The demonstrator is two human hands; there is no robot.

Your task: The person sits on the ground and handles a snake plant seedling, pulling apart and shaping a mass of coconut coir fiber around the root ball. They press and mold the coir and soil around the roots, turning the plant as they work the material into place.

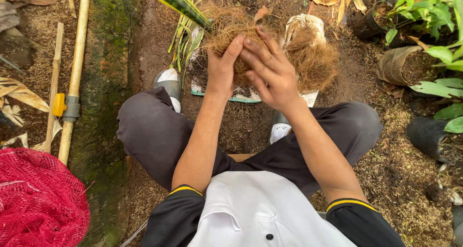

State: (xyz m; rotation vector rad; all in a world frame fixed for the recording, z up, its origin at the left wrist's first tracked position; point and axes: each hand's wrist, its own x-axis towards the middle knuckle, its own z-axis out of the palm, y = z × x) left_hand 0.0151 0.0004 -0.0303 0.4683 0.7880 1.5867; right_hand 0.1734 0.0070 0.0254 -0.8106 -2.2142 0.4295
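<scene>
left hand [221, 71] and right hand [270, 71] both clutching brown fibre clump [231, 27] around striped plant [176, 0] base; more fibre lying on white sack [303, 23] just beyond.

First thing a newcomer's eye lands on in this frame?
Both hands, top centre: the left hand and right hand are closed around a clump of brown fibre, raised above a sack on the ground with more fibre piled on it. A striped green and yellow leaf sticks out of the clump towards the upper left. Bottom left, a bright red mesh bag stands out against the dirt.
</scene>
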